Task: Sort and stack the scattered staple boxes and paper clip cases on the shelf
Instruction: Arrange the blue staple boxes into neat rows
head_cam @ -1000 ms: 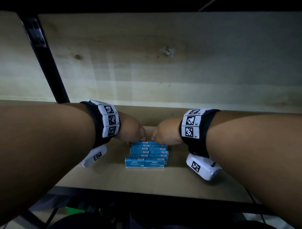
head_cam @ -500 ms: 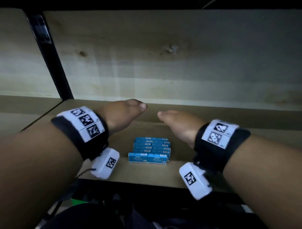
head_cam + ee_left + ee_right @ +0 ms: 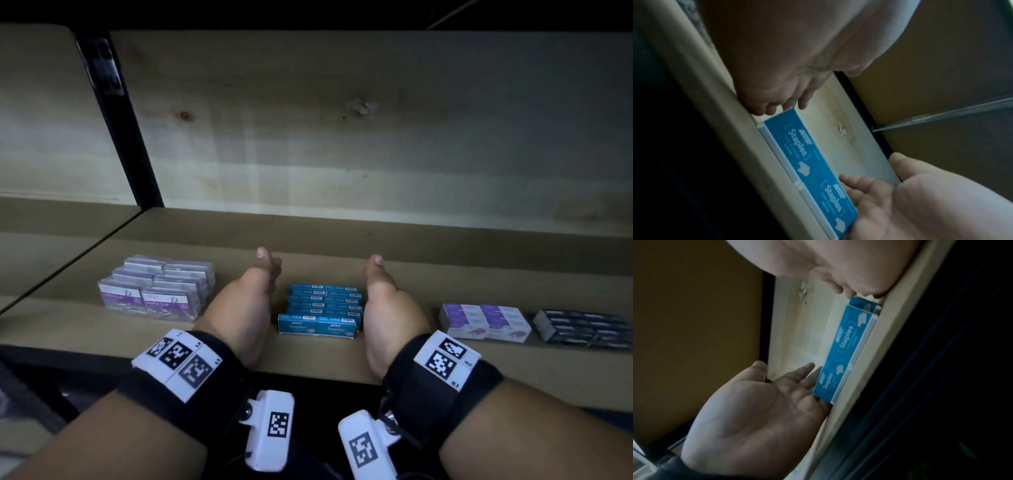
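Observation:
A tidy block of blue staple boxes [image 3: 322, 311] stands in two columns near the front of the wooden shelf [image 3: 308, 363]. My left hand [image 3: 250, 298] lies flat against the block's left side and my right hand [image 3: 387, 301] against its right side, palms facing inward and fingers straight. In the right wrist view the left hand's fingers [image 3: 807, 378] touch the end of the blue boxes [image 3: 844, 345]. The left wrist view shows the right hand's fingers [image 3: 855, 183] on the other end of the boxes [image 3: 803, 154]. Clear paper clip cases [image 3: 157, 291] with purple labels are stacked to the left.
Light purple boxes [image 3: 484, 322] and dark boxes [image 3: 579, 329] sit in groups to the right on the same shelf. A black upright post [image 3: 120, 120] stands at the back left. A wooden back panel [image 3: 342, 137] closes the shelf behind.
Both hands left the back of the blue block, rose above it, then came down with straight fingers on either side. The view pulled back, showing the neighbouring stacks.

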